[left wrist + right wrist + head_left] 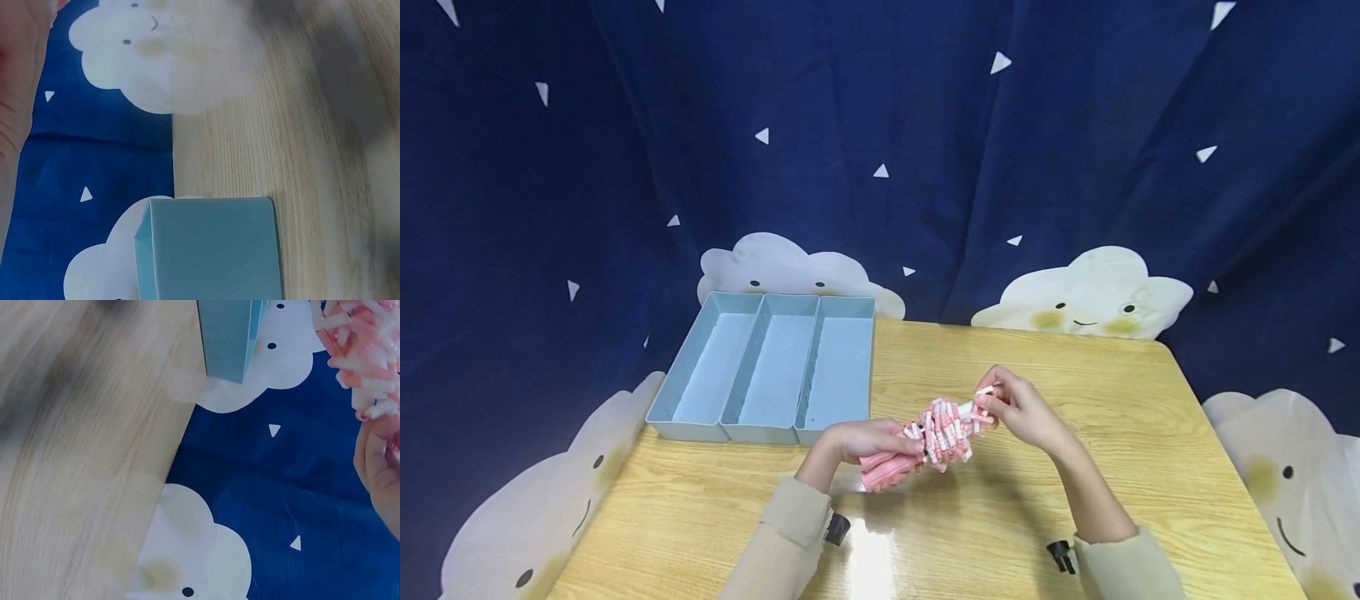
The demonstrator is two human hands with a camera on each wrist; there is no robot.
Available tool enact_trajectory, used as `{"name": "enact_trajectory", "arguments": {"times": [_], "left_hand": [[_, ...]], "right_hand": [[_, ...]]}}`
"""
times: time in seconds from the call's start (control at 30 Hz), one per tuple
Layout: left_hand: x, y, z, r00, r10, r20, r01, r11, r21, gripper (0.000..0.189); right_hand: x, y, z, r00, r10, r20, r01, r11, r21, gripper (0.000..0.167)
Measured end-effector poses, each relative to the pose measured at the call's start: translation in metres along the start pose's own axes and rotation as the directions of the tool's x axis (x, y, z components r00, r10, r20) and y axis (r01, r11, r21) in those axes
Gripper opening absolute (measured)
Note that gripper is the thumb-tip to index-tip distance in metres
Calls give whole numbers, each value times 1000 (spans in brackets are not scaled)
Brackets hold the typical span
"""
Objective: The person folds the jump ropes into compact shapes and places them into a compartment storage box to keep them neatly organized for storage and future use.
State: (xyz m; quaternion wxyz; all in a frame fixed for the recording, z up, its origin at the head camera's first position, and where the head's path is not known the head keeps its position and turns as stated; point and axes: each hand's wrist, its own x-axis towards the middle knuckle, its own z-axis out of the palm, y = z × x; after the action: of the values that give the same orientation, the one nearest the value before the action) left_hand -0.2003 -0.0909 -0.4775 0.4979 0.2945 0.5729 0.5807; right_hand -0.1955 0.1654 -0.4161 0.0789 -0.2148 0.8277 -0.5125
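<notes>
A pink-and-white beaded jump rope [946, 432], bundled up, is held above the wooden table between both hands. My left hand [872, 440] grips it by the pink handles [883, 472] at the left end, thumb on top. At the other end of the bundle, my right hand [1017, 406] pinches some of the rope beads between thumb and fingers. The right wrist view shows the beads [365, 353] hanging together close above that hand [381, 465]. Only the edge of my left hand [15, 94] shows in the left wrist view, with the rope mostly out of frame.
A light-blue tray [801, 434] with three long compartments stands at the back left of the wooden table [1075, 383], just beyond my left hand. Behind the table hangs a dark blue curtain [880, 100] with white triangles and smiling clouds.
</notes>
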Motion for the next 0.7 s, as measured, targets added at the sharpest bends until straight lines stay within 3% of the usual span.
{"name": "enact_trajectory", "arguments": {"times": [0.4, 0.53, 0.7], "left_hand": [[0, 0, 3, 1000, -9, -2, 9, 1000, -24, 27], [0, -1, 3, 1000, -2, -4, 2, 1000, -17, 29], [-3, -3, 1, 1000, 8, -18, -8, 1000, -9, 32]], "right_hand": [[-1, -5, 5, 990, 102, -101, -106, 993, -44, 8], [-1, -5, 5, 980, 170, -99, -166, 985, 45, 11], [-1, 0, 1, 978, 208, 14, -205, 952, 226, 23]]}}
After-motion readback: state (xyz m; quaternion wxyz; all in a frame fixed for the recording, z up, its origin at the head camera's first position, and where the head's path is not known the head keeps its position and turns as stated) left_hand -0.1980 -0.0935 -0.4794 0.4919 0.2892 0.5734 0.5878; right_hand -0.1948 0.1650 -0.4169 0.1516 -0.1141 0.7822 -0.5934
